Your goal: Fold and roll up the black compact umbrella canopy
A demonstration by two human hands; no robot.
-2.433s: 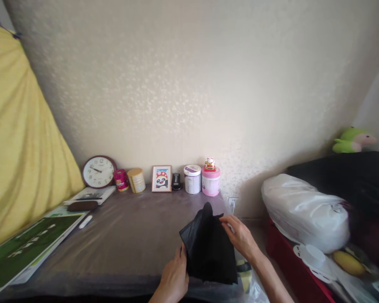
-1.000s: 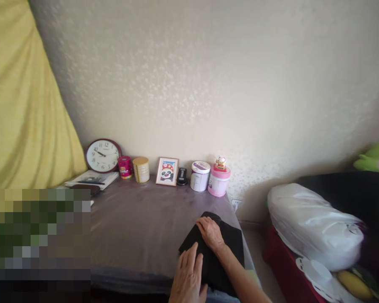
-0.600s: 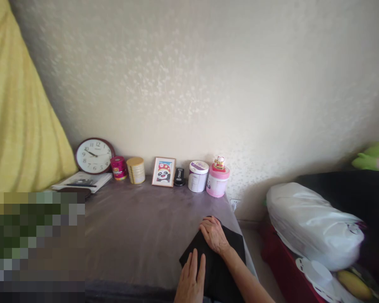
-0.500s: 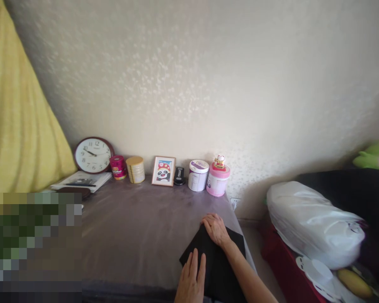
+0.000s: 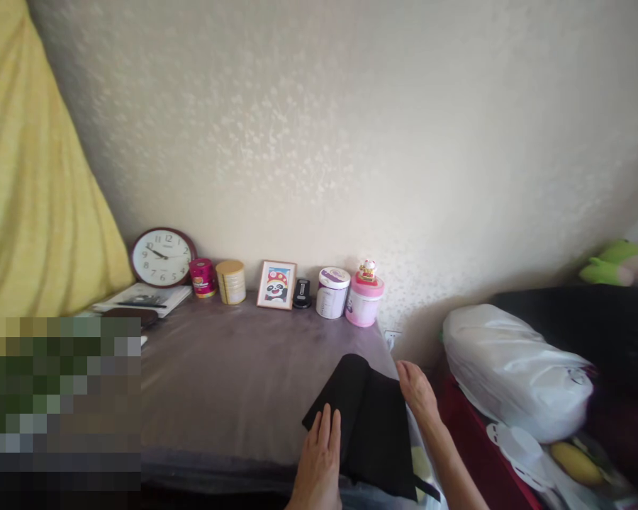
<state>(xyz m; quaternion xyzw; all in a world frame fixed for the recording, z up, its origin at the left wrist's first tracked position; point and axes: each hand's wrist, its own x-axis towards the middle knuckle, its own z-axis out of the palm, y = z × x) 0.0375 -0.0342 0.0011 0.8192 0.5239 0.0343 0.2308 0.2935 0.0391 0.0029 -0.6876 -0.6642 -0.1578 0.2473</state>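
- A pale textured wall (image 5: 351, 127) fills the upper view, with a yellow curtain (image 5: 32, 177) draped at the left.
- A table covered in grey-purple cloth (image 5: 234, 375) stands below; along its back edge are a round wall clock (image 5: 162, 256), tins, a small framed panda picture (image 5: 276, 285) and a pink jar (image 5: 364, 304).
- A white plastic bag (image 5: 513, 368), bulging, lies well to the right of the table.
- A folded black cloth (image 5: 369, 425) rests on the table's near right corner.
- The left hand (image 5: 319, 460) lies flat on the cloth's left edge, fingers straight, gripping nothing.
- The right hand (image 5: 419, 391) sits open at the cloth's right edge, touching it without clasping.
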